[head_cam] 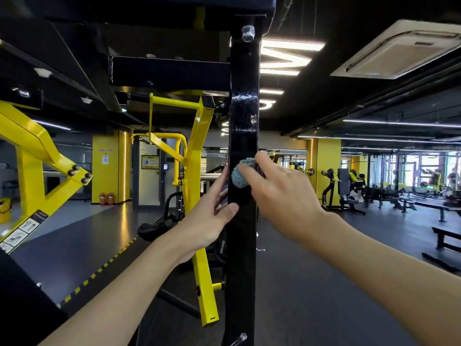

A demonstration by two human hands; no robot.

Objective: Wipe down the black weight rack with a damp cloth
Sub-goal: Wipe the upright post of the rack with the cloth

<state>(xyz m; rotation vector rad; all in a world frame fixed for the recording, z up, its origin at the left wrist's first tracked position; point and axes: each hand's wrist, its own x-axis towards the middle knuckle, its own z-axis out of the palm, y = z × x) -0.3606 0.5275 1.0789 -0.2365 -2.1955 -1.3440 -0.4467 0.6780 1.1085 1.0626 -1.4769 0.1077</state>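
Black rack post (243, 121) | right grip (282, 196) clamped on cloth (239, 174) | left grip (207, 221) flat against it | yellow machine (198, 146) behind

This is a gym: yellow machines (32, 171), a black weight rack (243, 116) and benches (446, 237) stand on dark flooring (287, 295) (hazard-striped along one edge).

I see R grip (277, 193) pressing bunched blue-grey cloth (240, 174) vs front of black rack upright (243, 108). L grip (207, 216) rests on upright's left edge, index straight, thumb on front face. Yellow machine frame (197, 151) behind, to left.
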